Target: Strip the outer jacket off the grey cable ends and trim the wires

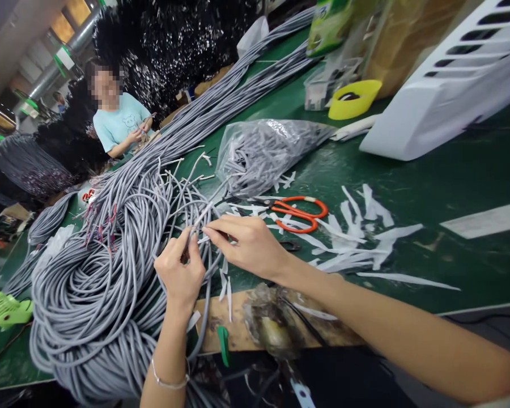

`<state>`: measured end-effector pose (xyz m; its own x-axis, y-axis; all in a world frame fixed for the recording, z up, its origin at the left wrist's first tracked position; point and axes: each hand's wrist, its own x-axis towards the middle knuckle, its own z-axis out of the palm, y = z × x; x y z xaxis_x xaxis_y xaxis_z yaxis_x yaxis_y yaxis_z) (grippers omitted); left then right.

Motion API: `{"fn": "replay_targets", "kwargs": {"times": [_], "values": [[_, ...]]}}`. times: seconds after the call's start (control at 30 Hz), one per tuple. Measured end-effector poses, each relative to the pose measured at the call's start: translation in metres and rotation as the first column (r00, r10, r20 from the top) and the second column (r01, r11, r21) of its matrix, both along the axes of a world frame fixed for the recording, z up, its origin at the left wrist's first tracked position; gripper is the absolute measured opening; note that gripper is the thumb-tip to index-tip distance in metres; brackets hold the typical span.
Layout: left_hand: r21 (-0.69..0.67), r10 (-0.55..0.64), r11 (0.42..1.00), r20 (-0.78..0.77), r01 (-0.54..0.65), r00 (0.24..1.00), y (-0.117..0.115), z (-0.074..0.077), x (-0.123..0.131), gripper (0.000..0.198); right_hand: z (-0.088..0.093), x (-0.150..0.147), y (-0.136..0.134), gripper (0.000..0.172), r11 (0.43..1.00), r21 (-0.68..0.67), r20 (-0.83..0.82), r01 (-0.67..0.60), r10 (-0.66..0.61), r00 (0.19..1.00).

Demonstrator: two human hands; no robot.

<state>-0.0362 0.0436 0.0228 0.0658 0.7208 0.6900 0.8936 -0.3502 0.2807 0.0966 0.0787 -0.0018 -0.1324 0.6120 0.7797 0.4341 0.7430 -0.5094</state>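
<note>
My left hand is closed in a pinch, thumb and forefinger pressed on a grey cable. Right beside it, the fingertips of my right hand pinch at the same spot; whether they grip the cable or a small white strip on it is hidden. A large coiled bundle of grey cables lies to the left of my hands. Orange-handled scissors rest on the table just beyond my right hand. White torn strips are scattered to the right of them.
A clear plastic bag full of grey pieces lies behind the scissors. To the right stand a yellow tape ring and a white slotted casing. A stained board is at the front edge. Across the table a person handles something small.
</note>
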Motion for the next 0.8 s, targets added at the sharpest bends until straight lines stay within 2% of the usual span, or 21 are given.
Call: {"fn": "replay_targets", "kwargs": {"times": [0.23,0.5,0.63,0.7,0.8], "values": [[0.016,-0.063,0.998,-0.013,0.063,0.998,-0.001,-0.004,0.007,0.019,0.006,0.0,-0.002,0.022,0.996,-0.092,-0.115,0.013,-0.024,0.993],[0.105,0.089,0.992,-0.117,-0.076,0.989,-0.002,-0.008,0.006,0.023,0.011,-0.002,-0.018,0.02,0.997,0.072,-0.253,-0.016,0.034,0.967],[-0.073,0.21,0.971,-0.207,-0.23,0.955,0.005,-0.014,0.006,0.022,0.023,0.007,-0.038,0.022,0.957,0.291,-0.284,0.018,0.068,0.956],[-0.141,0.157,0.974,-0.131,-0.175,0.979,0.007,-0.015,0.007,0.022,0.029,0.008,-0.042,0.021,0.963,0.249,-0.296,0.101,-0.023,0.955],[-0.15,0.038,0.988,0.113,-0.021,0.993,0.004,-0.011,0.007,0.024,0.028,0.002,-0.037,0.017,0.987,0.044,-0.218,0.158,-0.144,0.965]]}}
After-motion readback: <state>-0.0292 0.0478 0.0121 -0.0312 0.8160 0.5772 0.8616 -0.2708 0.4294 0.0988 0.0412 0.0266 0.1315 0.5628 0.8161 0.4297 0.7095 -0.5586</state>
